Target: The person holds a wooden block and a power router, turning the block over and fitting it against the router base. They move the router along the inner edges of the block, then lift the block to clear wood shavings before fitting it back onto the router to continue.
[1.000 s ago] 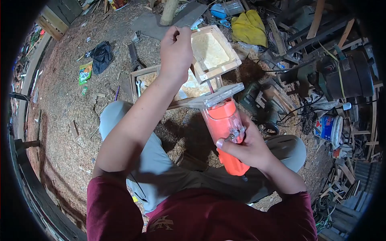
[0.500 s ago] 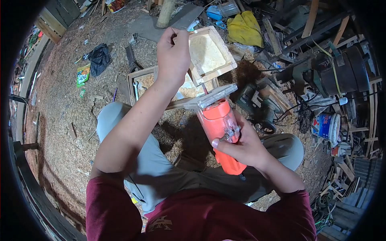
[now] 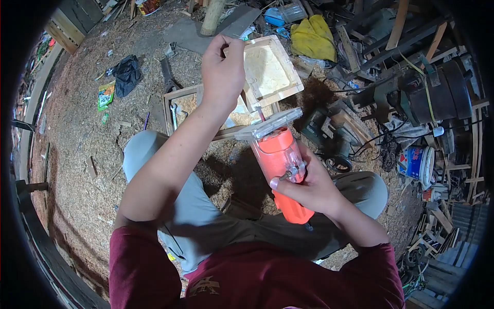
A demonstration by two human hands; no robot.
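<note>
My right hand (image 3: 307, 185) is wrapped round an orange trim router (image 3: 293, 208) with a clear plastic base. The router lies tilted in front of me, its base (image 3: 278, 123) facing away and its bit pointing at the near edge of a shallow wooden box (image 3: 289, 85). My left hand (image 3: 223, 67) is closed on the upper left edge of that box, fingers curled over the rim. Under the box is a wooden tray (image 3: 167, 116) holding a wrench (image 3: 174, 116) and wood dust. My left forearm hides part of the tray.
Sawdust covers the ground. A dark machine (image 3: 437, 95) with cords stands at right, near a white bucket (image 3: 427, 167) and wood scraps. A yellow cloth (image 3: 314, 38) lies beyond the box. A black plastic bag (image 3: 127, 76) and green packet (image 3: 106, 95) lie at left.
</note>
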